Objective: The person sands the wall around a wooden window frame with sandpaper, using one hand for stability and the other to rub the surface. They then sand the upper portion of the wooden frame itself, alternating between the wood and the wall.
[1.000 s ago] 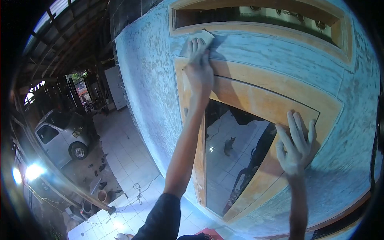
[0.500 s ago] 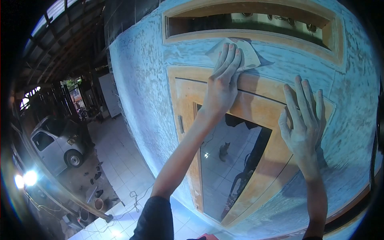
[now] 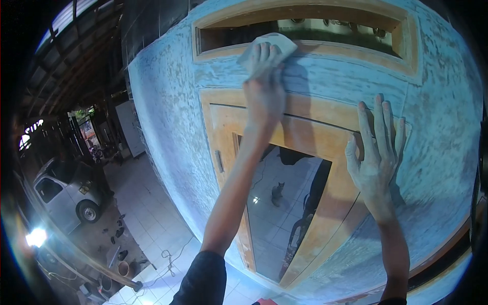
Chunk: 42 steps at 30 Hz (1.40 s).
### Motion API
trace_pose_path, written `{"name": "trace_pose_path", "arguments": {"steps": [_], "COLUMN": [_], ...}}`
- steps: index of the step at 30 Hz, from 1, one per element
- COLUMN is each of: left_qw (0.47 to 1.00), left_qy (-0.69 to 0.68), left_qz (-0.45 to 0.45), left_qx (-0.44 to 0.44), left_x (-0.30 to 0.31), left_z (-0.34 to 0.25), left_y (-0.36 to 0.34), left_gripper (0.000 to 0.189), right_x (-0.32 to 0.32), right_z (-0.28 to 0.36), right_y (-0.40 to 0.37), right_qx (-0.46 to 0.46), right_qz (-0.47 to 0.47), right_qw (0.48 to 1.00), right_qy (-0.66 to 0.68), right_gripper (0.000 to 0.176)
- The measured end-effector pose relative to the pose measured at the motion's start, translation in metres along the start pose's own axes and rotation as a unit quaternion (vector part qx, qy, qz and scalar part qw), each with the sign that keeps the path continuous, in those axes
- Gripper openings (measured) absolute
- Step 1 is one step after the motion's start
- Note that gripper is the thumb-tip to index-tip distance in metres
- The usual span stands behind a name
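My left hand (image 3: 265,94), slightly blurred, presses a pale sheet of sandpaper (image 3: 282,44) with its fingers against the blue wall strip. The sheet overlaps the lower edge of the wooden vent frame (image 3: 335,49). Off to the right, my right hand (image 3: 375,160) rests with fingers spread and holds nothing. It lies over the upper right corner of the wooden door frame (image 3: 315,109) and the rough blue wall (image 3: 437,147). Pale dust coats both hands.
Dark glass (image 3: 284,203) in the door reflects a cat and floor tiles. At left are a parked van (image 3: 68,190), a bright lamp (image 3: 36,237), a pole (image 3: 96,262) and pots (image 3: 123,268). A cable (image 3: 170,262) lies on the tiled floor (image 3: 162,223).
My left hand has slid the sandpaper left and up, onto the lower edge of the vent frame. My right hand stays at the door frame's corner. The view has shifted slightly.
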State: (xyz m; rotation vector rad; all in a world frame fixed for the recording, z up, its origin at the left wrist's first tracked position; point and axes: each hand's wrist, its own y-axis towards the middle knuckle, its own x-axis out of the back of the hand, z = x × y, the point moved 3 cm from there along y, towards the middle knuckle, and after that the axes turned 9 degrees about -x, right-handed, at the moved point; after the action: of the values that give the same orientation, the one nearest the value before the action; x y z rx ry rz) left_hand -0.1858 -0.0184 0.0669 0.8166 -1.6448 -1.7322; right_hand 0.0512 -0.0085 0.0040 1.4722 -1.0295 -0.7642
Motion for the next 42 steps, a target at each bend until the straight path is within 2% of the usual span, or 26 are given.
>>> {"name": "trace_pose_path", "arguments": {"steps": [2, 3, 7, 9, 12, 13, 16, 20, 21, 23, 24, 26, 28, 29, 30, 31, 32, 33, 34, 35, 36, 37, 38, 39, 41, 42], "left_qw": [0.981, 0.985, 0.970, 0.994, 0.993, 0.978, 0.977, 0.997, 0.997, 0.990, 0.991, 0.982, 0.989, 0.992, 0.986, 0.952, 0.957, 0.952, 0.942, 0.941, 0.947, 0.956, 0.956, 0.960, 0.974, 0.985], "left_qy": [-0.057, 0.012, 0.002, 0.026, -0.013, -0.013, -0.007, 0.039, 0.042, -0.125, -0.120, 0.026, 0.093, 0.053, 0.098, 0.255, 0.232, 0.194, 0.184, 0.161, 0.140, 0.112, 0.196, 0.163, 0.137, 0.159], "left_qz": [0.075, 0.022, 0.041, 0.003, 0.067, 0.035, 0.055, -0.015, -0.014, -0.006, -0.008, 0.054, -0.035, -0.024, -0.073, -0.133, -0.173, -0.214, -0.269, -0.258, -0.278, -0.236, -0.209, -0.220, -0.164, -0.069], "left_qx": [0.168, -0.169, -0.240, -0.108, -0.094, -0.206, -0.207, -0.063, -0.065, -0.061, -0.064, -0.181, -0.106, 0.111, 0.110, -0.102, -0.035, 0.105, 0.084, 0.149, 0.081, 0.135, 0.064, -0.060, -0.072, -0.022], "left_x": [-0.024, -0.038, -0.040, -0.021, -0.043, -0.049, -0.034, 0.003, -0.002, -0.020, -0.014, -0.003, 0.019, 0.034, 0.050, 0.065, 0.077, 0.089, 0.101, 0.113, 0.112, 0.109, 0.097, 0.081, 0.059, 0.046], "left_z": [-0.026, -0.040, -0.040, -0.012, -0.033, -0.053, -0.042, 0.024, 0.015, -0.008, -0.006, -0.007, 0.034, 0.056, 0.069, 0.096, 0.122, 0.135, 0.152, 0.152, 0.131, 0.150, 0.150, 0.140, 0.102, 0.078], "left_y": [-0.011, -0.021, -0.004, 0.019, -0.015, -0.025, -0.025, -0.005, -0.014, -0.038, -0.035, -0.034, -0.019, -0.013, -0.003, 0.005, 0.009, 0.018, 0.035, 0.057, 0.079, 0.103, 0.123, 0.134, 0.141, 0.140], "left_gripper": [0.045, 0.044, 0.051, 0.055, 0.043, 0.042, 0.040, 0.061, 0.061, 0.047, 0.047, 0.044, 0.027, 0.041, 0.032, 0.031, 0.029, 0.027, 0.030, 0.034, 0.035, 0.032, 0.028, 0.025, 0.024, 0.023], "right_x": [0.000, -0.001, 0.006, 0.005, 0.006, 0.007, 0.007, 0.009, 0.009, 0.008, 0.008, 0.007, 0.007, 0.008, 0.008, 0.009, 0.009, 0.009, 0.008, 0.009, 0.009, 0.008, 0.007, 0.007, 0.008, 0.007], "right_z": [-0.002, -0.003, -0.006, -0.006, -0.006, -0.006, -0.009, -0.010, -0.009, -0.007, -0.007, -0.007, -0.010, -0.009, -0.009, -0.009, -0.009, -0.009, -0.010, -0.010, -0.008, -0.007, -0.007, -0.007, -0.005, -0.004], "right_y": [-0.001, -0.002, 0.000, 0.001, -0.002, -0.002, -0.001, -0.005, -0.005, -0.002, -0.001, -0.003, -0.004, -0.005, -0.004, -0.004, -0.005, -0.005, -0.004, -0.002, -0.002, -0.002, -0.002, -0.002, -0.003, -0.004], "right_qx": [0.004, -0.003, -0.055, -0.055, -0.053, -0.052, -0.056, -0.050, -0.051, -0.047, -0.050, -0.049, -0.052, -0.054, -0.056, -0.057, -0.058, -0.054, -0.049, -0.051, -0.050, -0.050, -0.051, -0.053, -0.055, -0.056], "right_qz": [-0.004, -0.008, -0.025, -0.028, -0.023, -0.023, -0.020, 0.001, -0.007, -0.021, -0.025, -0.025, -0.024, -0.023, -0.020, -0.017, -0.020, -0.020, -0.020, -0.025, -0.023, -0.018, -0.016, -0.024, -0.031, -0.032], "right_qw": [1.000, 1.000, 0.998, 0.998, 0.997, 0.997, 0.997, 0.997, 0.997, 0.997, 0.997, 0.997, 0.997, 0.997, 0.996, 0.996, 0.996, 0.996, 0.996, 0.996, 0.997, 0.997, 0.997, 0.996, 0.995, 0.996], "right_qy": [0.006, 0.018, 0.034, 0.035, 0.041, 0.046, 0.053, 0.055, 0.053, 0.056, 0.052, 0.051, 0.051, 0.051, 0.059, 0.067, 0.066, 0.068, 0.069, 0.066, 0.063, 0.062, 0.062, 0.068, 0.074, 0.069], "right_gripper": [0.057, 0.057, 0.058, 0.058, 0.058, 0.058, 0.057, 0.052, 0.053, 0.055, 0.055, 0.055, 0.054, 0.054, 0.055, 0.055, 0.055, 0.056, 0.056, 0.056, 0.054, 0.051, 0.051, 0.052, 0.052, 0.052]}}
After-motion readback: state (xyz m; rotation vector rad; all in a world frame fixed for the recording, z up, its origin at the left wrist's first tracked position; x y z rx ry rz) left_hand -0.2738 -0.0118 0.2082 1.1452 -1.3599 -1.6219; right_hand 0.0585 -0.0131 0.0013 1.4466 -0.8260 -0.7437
